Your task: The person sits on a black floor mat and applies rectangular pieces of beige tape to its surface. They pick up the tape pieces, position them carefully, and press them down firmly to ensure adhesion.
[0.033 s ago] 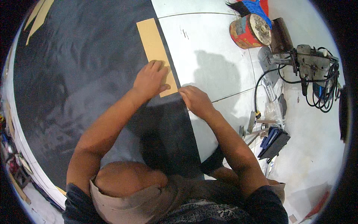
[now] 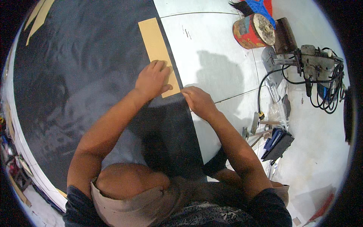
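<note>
A tan rectangular cardboard strip [image 2: 153,38] lies lengthwise along the right edge of a large black sheet [image 2: 94,68], with a narrow black margin beside it. My left hand [image 2: 152,78] presses down on the strip's near half, thumb spread away from the fingers, holding nothing. At the strip's near right corner, right by the sheet's edge, my right hand [image 2: 199,102] is closed in a pinch. Whatever sits between those fingertips is too small or hidden to name.
White floor tiles [image 2: 211,38] extend to the right of the sheet. Beyond them stand a red round tin [image 2: 245,34], a grey metal machine [image 2: 315,62] with coiled black cable, and a dark blue box-like item [image 2: 278,145]. More tan cardboard pieces [image 2: 39,19] lie at the far left.
</note>
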Demonstrator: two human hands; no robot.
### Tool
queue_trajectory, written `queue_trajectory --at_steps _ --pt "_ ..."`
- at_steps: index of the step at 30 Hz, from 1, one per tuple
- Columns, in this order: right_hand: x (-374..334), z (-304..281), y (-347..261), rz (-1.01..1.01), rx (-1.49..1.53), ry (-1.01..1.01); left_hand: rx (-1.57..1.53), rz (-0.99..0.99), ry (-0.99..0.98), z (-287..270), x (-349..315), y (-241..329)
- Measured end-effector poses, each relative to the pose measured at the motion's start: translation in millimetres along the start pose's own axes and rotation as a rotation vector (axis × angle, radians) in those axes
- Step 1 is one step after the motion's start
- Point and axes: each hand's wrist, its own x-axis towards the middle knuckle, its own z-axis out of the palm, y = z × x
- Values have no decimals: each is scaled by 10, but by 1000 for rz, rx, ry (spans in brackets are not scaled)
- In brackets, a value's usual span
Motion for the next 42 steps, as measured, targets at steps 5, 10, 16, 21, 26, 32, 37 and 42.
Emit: queue_trajectory --at_steps 5,10,16,21,26,32,37,42 --pt "-42 43 65 -27 -26 67 -10 3 -27 0 22 11" --pt "-63 26 -31 20 37 66 3 -14 -67 -6 6 -20" --pt "-76 194 -157 -16 254 165 22 9 -117 -57 -16 -28" --pt "-14 395 -301 -45 360 196 27 21 -154 -59 -17 -61" --pt "15 420 -301 -49 295 169 45 29 -162 -49 -13 -70" --pt "3 442 -262 -83 248 190 50 23 -156 -51 -20 -62" --pt "25 446 -248 -130 296 213 40 25 -154 -56 -22 -74" --pt "-36 387 -141 15 334 320 3 3 -162 -83 -50 -69"
